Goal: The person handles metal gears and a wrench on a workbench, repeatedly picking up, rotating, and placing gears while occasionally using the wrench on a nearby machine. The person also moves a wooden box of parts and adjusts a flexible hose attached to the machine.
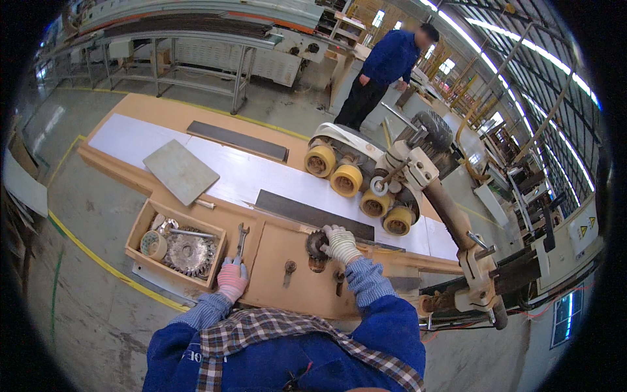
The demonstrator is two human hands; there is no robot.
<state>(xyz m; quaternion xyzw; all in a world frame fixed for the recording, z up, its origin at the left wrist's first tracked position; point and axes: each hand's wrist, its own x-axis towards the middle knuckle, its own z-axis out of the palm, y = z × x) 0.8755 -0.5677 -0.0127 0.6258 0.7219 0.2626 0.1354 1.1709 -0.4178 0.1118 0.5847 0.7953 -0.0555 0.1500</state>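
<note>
Dark gear (315,245), grey wrench (242,239), checked apron (271,321)

I am in a large industrial workshop, closer to a factory hall. Strip lights (488,62) run in long rows beneath a steel-framed roof (555,29), and yellow lines (95,255) mark the worn grey floor (85,313). The surface (271,245) before me is part of a machine (421,168) with a bank of yellow rollers (346,180) mounted over it. At its left a wooden box (166,270) holds a big toothed metal disc (189,253), and a wrench (242,238) shows beside the box. Across the hall I see a long machine (277,62) with a white body, and a person (390,60) in blue work clothes stands beyond the rollers. Work gloves (232,282) cover my hands (341,246).
</note>
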